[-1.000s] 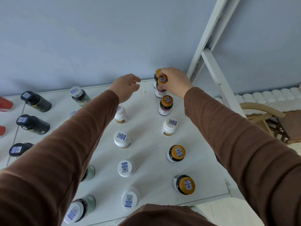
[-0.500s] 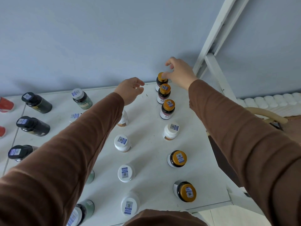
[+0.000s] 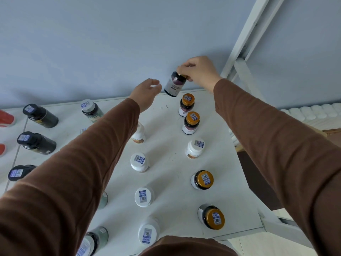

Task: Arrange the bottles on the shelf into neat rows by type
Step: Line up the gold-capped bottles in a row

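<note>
Left edge of the shelf: the black bottles stand in their own column, untouched since half a second ago. Your left hand hovers over the back of the shelf, fingers loosely curled, holding nothing; it has crept slightly toward the lifted bottle, perhaps to receive or steady it.

Middle: the white-capped bottles hold their column as before.

Right: this is the change. Half a second ago your right hand was open just above the rearmost amber-capped bottle. Now it pinches that bottle by the cap and has raised it clear of the shelf, tilted, in front of the wall. Two amber-capped bottles remain standing at the back of the right column, then one white-capped bottle, then two wider amber-capped jars.

Judgement: the right column is mixed, so the sort is unfinished. The lifted bottle needs a slot among its own kind; the white stray likely moves next.
</note>
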{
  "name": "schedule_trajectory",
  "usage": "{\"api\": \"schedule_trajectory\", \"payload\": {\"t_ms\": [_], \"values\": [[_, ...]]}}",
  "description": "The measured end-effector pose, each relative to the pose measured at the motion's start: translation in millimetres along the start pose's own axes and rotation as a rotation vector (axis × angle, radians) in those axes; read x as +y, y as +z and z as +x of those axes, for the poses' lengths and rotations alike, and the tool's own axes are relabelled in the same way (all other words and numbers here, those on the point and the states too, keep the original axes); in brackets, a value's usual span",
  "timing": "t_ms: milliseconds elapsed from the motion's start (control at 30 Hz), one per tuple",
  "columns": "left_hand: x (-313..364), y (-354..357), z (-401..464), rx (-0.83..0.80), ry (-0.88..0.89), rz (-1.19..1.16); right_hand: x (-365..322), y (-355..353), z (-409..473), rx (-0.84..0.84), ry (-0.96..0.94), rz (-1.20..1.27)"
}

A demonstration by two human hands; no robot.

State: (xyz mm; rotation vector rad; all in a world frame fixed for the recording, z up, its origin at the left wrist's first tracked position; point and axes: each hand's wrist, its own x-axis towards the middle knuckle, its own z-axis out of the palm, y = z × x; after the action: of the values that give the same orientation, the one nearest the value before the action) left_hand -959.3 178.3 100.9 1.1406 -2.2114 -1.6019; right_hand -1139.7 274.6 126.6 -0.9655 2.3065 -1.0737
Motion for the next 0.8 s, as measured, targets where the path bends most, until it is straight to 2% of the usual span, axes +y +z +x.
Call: {"api": "schedule_trajectory", "payload": {"t_ms": [67,200,333,467,533,667,800], "values": [[5,-2,-1,-0.033,-0.094,-0.155,-10,-4,-1,-0.053,0.045,0.138],[11,-3,-3,-0.228,-0.202,-0.38,-27,-4,-6,-0.068,0.073,0.151],[12,1,-2,-0.236,-0.22,-0.466,-31,-3,-8,-0.076,0.068,0.127],[10,5,0,-0.198,-0.152,-0.435,-31,-4,-11,-0.138,-0.005,0.067],[11,7,3,-0.175,-0.099,-0.362,-29,-5,-10,-0.112,-0.078,0.017],[11,7,8,-0.043,-0.022,-0.062,-18,-1,-9,-0.012,-0.191,-0.308],[2,3,-1,0.012,0.035,0.053,1,8,-6,-0.025,-0.158,-0.466]]}}
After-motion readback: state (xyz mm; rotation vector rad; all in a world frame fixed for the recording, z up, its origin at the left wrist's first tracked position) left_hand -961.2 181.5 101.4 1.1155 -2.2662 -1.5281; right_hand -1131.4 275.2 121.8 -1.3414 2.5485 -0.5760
